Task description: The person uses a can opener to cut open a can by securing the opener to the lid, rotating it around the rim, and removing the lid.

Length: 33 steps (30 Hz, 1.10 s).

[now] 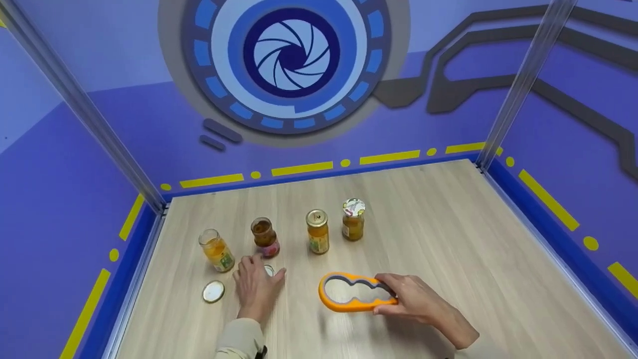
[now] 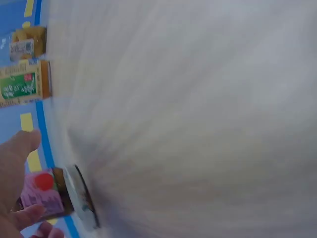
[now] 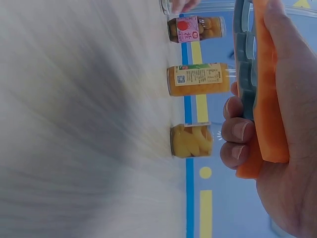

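Observation:
My right hand (image 1: 413, 299) grips one end of an orange jar opener (image 1: 344, 306) with grey scalloped inner edges, held over the table. In the right wrist view the fingers (image 3: 237, 130) curl round its handle. My left hand (image 1: 255, 286) is low over the table, thumb spread from the fingers, right by a jar lid (image 2: 81, 198) lying in front of the open pink-labelled jar (image 1: 265, 238). Part of that lid shows between thumb and fingers in the head view. Left of the hand stands an open jar of orange fruit (image 1: 218, 253); another lid (image 1: 213, 291) lies inside-up nearby.
Two lidded jars stand farther right: one with a gold lid (image 1: 318, 232), the other with a patterned lid (image 1: 353, 219). Purple-blue panels (image 1: 124, 129) wall the wooden table (image 1: 438, 224) at the back and sides.

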Tool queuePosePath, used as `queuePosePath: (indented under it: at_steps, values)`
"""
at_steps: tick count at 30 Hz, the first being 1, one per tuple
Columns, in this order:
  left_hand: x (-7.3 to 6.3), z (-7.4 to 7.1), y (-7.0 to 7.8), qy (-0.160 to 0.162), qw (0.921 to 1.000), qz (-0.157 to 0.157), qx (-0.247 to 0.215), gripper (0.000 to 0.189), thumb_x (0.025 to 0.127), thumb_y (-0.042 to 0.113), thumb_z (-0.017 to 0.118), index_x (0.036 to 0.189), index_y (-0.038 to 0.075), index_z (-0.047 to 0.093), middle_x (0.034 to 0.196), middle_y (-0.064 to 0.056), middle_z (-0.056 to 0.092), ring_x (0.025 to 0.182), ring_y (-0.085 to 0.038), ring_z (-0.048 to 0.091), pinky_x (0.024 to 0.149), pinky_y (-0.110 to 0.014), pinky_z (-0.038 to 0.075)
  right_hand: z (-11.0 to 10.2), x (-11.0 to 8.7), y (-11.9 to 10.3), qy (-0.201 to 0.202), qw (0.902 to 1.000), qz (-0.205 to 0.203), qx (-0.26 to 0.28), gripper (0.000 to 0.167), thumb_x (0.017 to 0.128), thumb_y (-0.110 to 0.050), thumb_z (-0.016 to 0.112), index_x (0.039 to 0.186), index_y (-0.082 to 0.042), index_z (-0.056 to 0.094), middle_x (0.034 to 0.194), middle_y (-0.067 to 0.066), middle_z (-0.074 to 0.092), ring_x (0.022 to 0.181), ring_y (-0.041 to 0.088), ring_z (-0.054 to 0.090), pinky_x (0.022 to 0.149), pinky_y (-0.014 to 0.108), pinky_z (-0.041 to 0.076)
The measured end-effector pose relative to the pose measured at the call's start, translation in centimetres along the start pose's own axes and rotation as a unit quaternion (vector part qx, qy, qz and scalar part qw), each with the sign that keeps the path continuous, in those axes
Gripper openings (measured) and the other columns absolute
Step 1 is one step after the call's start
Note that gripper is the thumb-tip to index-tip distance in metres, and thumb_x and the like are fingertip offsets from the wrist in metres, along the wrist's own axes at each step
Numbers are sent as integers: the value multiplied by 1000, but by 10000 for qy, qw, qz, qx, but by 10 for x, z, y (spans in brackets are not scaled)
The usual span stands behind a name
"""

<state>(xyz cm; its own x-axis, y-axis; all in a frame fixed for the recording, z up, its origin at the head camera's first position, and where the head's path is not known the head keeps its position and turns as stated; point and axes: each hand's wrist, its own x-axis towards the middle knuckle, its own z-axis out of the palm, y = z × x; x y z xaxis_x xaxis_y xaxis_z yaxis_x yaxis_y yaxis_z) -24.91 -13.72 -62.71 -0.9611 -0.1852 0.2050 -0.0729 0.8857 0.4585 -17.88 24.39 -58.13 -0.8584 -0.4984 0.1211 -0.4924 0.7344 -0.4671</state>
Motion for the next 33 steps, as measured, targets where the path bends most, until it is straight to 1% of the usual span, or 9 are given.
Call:
queuePosePath:
  at_steps: [3,5,10,14,18,21,24,28,33]
  values:
    - [0,-1,15,424,9986,280,-150,72,77,44,88,123,-3,60,113,-21,54,108,-41,51,95,-55,37,-1,-1,3,68,10000,7,42,72,83,-72,70,125,-13,65,83,-3,63,68,3,47,60,22,42]
    - [2,-2,27,461,9973,423,-385,69,79,40,88,126,-1,60,116,-19,53,110,-38,50,97,-54,37,-3,-1,4,143,9999,-23,62,70,83,-69,72,125,-13,65,81,-3,62,67,3,46,59,22,42]
    - [10,2,57,-77,9881,500,-1452,66,86,29,85,138,0,54,132,-17,53,125,-35,51,107,-51,41,-6,-1,6,275,9996,-43,42,67,83,-66,74,124,-13,65,80,-13,54,67,2,46,59,21,41]
    - [17,8,78,-548,9692,147,-2398,76,88,26,83,147,-1,45,142,-20,49,134,-36,49,112,-52,40,-8,-1,7,338,9994,-88,51,64,83,-62,77,122,-14,65,79,-15,52,65,1,44,57,20,40]
    - [26,18,91,-875,9439,-265,-3172,87,88,25,83,155,-2,34,154,-23,40,144,-38,40,117,-53,34,-8,1,6,313,9994,-77,95,62,83,-62,77,121,-15,65,76,-10,55,64,0,43,55,20,39]
    - [31,27,98,-934,9291,-420,-3554,94,87,27,84,158,-1,28,160,-23,34,149,-38,33,120,-53,28,-8,0,7,316,9994,-53,106,62,84,-63,76,122,-15,65,77,-7,57,64,0,43,55,20,39]
    - [36,36,102,-878,9185,-558,-3814,97,87,29,85,159,2,27,161,-22,34,150,-38,31,121,-54,26,-9,-1,7,294,9995,-4,112,64,84,-65,74,123,-14,65,78,-5,58,65,1,43,55,20,39]
    - [42,43,108,-835,9151,-612,-3897,95,87,27,85,160,5,27,162,-20,34,150,-39,31,120,-55,27,-9,-1,7,232,9996,109,111,67,84,-67,72,125,-14,64,79,-6,59,65,1,44,56,20,40]
    - [48,51,111,-772,9203,-287,-3825,86,89,24,84,157,5,34,158,-19,41,147,-38,37,119,-55,30,-10,-1,6,282,9995,132,93,67,84,-66,74,126,-14,65,80,-9,57,66,1,45,56,21,40]
